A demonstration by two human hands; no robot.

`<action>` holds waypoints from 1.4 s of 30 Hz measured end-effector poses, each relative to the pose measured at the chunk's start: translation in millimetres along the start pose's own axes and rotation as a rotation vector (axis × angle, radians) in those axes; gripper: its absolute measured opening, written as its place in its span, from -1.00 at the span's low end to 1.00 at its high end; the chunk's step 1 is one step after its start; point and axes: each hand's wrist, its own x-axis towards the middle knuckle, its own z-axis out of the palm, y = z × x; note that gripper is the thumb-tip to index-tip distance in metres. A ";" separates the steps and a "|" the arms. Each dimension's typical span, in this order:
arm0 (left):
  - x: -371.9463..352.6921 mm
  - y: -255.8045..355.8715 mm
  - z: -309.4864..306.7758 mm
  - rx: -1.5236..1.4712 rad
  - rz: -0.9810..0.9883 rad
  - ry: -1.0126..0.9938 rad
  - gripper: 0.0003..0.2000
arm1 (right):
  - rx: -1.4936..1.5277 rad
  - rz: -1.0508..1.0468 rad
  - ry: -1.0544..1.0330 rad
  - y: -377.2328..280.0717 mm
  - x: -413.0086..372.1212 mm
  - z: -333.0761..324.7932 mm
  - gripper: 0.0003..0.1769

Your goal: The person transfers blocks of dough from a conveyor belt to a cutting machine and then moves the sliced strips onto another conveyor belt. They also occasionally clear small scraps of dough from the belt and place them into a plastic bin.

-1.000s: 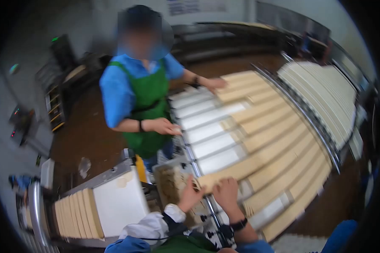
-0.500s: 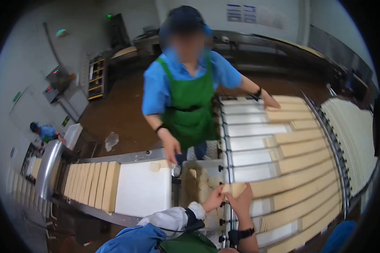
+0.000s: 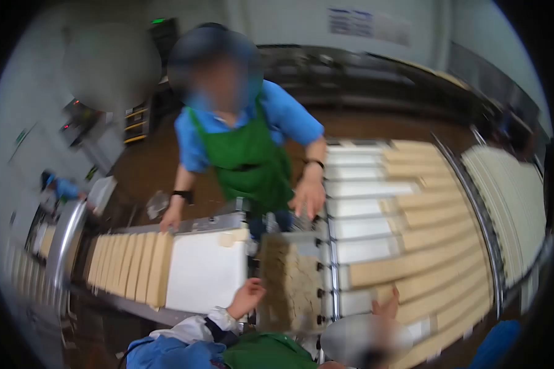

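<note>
My left hand (image 3: 246, 298) is over the right end of a white board (image 3: 206, 270), beside a grey bin (image 3: 322, 258). Its fingers are loosely curled and nothing shows in them. My right hand (image 3: 386, 304), fingers apart, is at the near end of a long cream-coloured strip (image 3: 440, 292) on the slatted white table. The wrist below it is blurred. Inside the bin lie pale, broken scraps (image 3: 303, 280). More cream strips, like stacked dough sheets, lie in parallel lanes (image 3: 366, 227) split by thin dark dividers.
Across from me stands a co-worker in a green apron (image 3: 243, 157), one hand at a row of upright cream slabs (image 3: 129, 264), the other above the bin. A small pale piece (image 3: 226, 240) lies on the board. Metal rails (image 3: 474, 209) edge the slatted table; a ribbed pale belt (image 3: 505, 203) lies beyond.
My hands, together on a pale piece before, have separated: left toward the board, right farther over the strips. The piece has left my hands. The co-worker has shifted left, both hands moving with them.
</note>
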 end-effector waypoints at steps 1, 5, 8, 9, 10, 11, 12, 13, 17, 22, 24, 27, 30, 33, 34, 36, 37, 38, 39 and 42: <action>-8.0 12.4 2.0 -0.001 -0.001 -0.018 -0.56 | -0.094 -0.004 -0.013 1.8 0.6 3.5 -0.10; -22.2 31.4 4.8 0.024 0.027 0.009 -0.57 | -0.419 0.154 -0.089 -40.3 8.6 8.7 0.00; -28.9 32.0 3.9 0.049 0.097 0.038 -0.58 | -0.684 0.257 -0.080 -99.4 3.4 3.2 0.17; -31.9 31.7 2.8 0.030 0.093 0.043 -0.58 | -0.711 0.258 -0.073 -94.6 7.6 5.7 0.16; -35.7 32.6 2.3 0.011 0.090 0.046 -0.59 | -0.736 0.260 -0.064 -75.4 14.9 9.7 0.15; -38.1 34.7 0.2 -0.006 0.090 0.051 -0.59 | -0.758 0.262 -0.053 -46.5 23.8 16.7 0.14; -39.2 34.8 -2.4 -0.010 0.092 0.058 -0.59 | -1.268 0.021 0.130 30.4 32.3 48.6 0.19; -41.5 33.5 -4.3 -0.014 0.093 0.063 -0.60 | -1.318 -0.011 0.189 45.2 35.4 53.0 0.21; -48.3 22.6 -17.1 0.016 0.093 0.090 -0.62 | -1.409 0.011 0.231 47.9 39.5 61.0 0.17; -61.8 16.8 -34.4 -0.011 0.053 0.140 -0.63 | -1.665 -0.240 0.642 16.9 44.8 69.3 0.04; -70.1 8.3 -41.5 -0.020 0.041 0.164 -0.64 | -1.072 -0.234 0.304 -67.6 23.1 56.0 -0.09; -78.2 -13.5 -55.2 -0.048 0.041 0.220 -0.67 | -0.601 -0.403 0.054 -151.9 -5.9 70.9 -0.11; -89.8 -24.4 -81.3 -0.084 0.043 0.288 -0.69 | -0.323 -0.703 -0.100 -209.4 -31.0 102.1 -0.22; -107.1 -41.4 -114.9 -0.101 0.067 0.440 -0.73 | -0.138 -0.934 -0.264 -285.3 -69.4 128.6 -0.35; -114.4 -45.5 -129.7 -0.105 0.050 0.484 -0.74 | -0.090 -0.981 -0.341 -307.2 -83.3 138.0 -0.37; -126.6 -64.2 -159.2 -0.091 0.060 0.611 -0.74 | 0.022 -1.075 -0.481 -351.3 -108.3 161.2 -0.41; -128.7 -88.8 -171.2 -0.103 0.101 0.708 -0.70 | 0.075 -1.107 -0.560 -370.4 -120.6 175.5 -0.43; -135.5 -96.6 -186.9 -0.115 0.088 0.768 -0.67 | 0.129 -1.135 -0.635 -387.8 -132.6 193.2 -0.45; -140.0 -103.5 -203.6 -0.127 0.077 0.826 -0.65 | 0.183 -1.161 -0.706 -404.6 -143.9 212.2 -0.47; -154.7 -128.9 -248.4 -0.055 -0.263 0.947 -0.57 | 0.243 -1.217 -0.933 -450.9 -175.7 278.3 -0.48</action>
